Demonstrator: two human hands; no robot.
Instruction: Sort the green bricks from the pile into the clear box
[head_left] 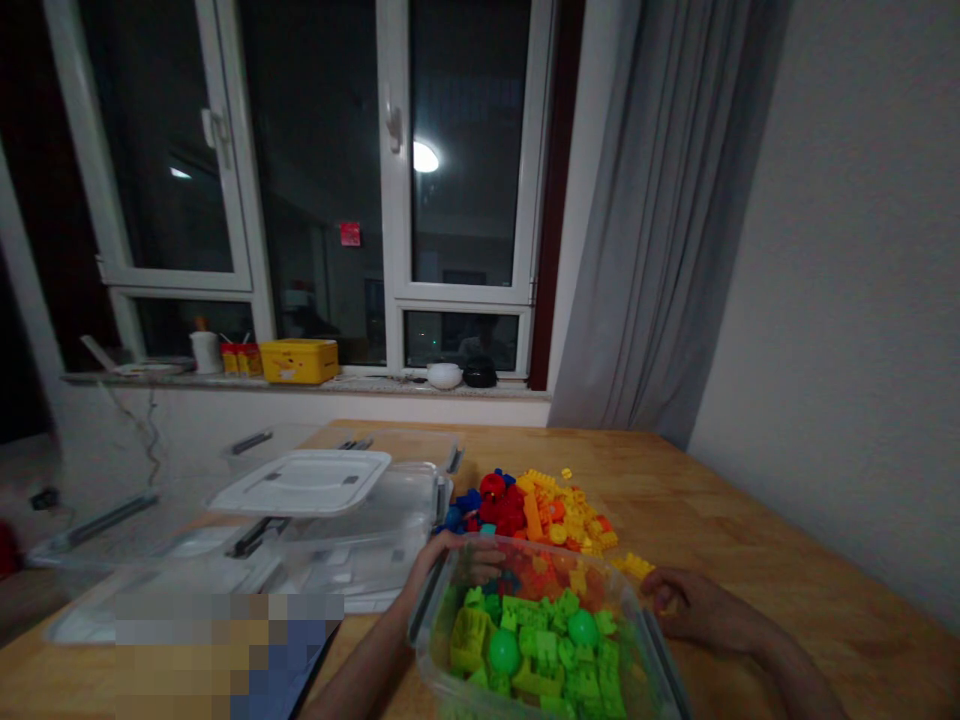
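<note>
A clear plastic box (660,655) holding green bricks (536,640) and green balls stands at the bottom centre. My left hand (457,562) wraps round its far left corner, and its fingers show partly through the clear wall. My right hand (686,605) is just right of the box, beside a few yellow bricks (634,566); its fingers are curled, and what they hold, if anything, is hidden. Behind the box lies a heap of red bricks (506,508), blue bricks (454,515), orange bricks (532,515) and yellow bricks (574,515) on the wooden table (757,530).
More clear boxes (394,505) and a white lid (307,482) are piled at the left. Another person's arm (34,600) shows at the left edge. A yellow box (300,362) stands on the windowsill, and a grey curtain (637,230) hangs behind the table.
</note>
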